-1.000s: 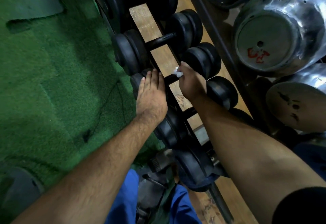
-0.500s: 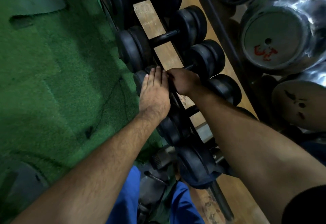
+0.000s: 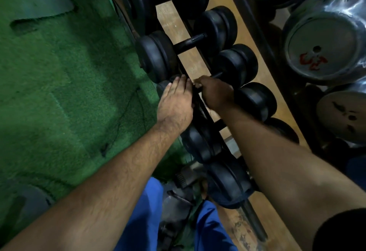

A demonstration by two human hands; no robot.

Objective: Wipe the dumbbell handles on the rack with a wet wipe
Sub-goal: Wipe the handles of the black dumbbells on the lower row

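Midway, seemingly: right hand [image 3: 214, 92] clenched round black dumbbell handle [image 3: 216, 76], wipe hidden; left hand [image 3: 175, 102] flat, released, on its near black rubber head [image 3: 163, 87]. Handles beyond both hands unwiped yet.

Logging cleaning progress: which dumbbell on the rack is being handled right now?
The dumbbell whose handle the right hand grips; the left hand rests on its near plate.

green turf floor [image 3: 59, 84], 2 silver plates [image 3: 324, 39], blue trousers [image 3: 142, 221]

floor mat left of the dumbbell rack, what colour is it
Green floor mat, seen in the head view.
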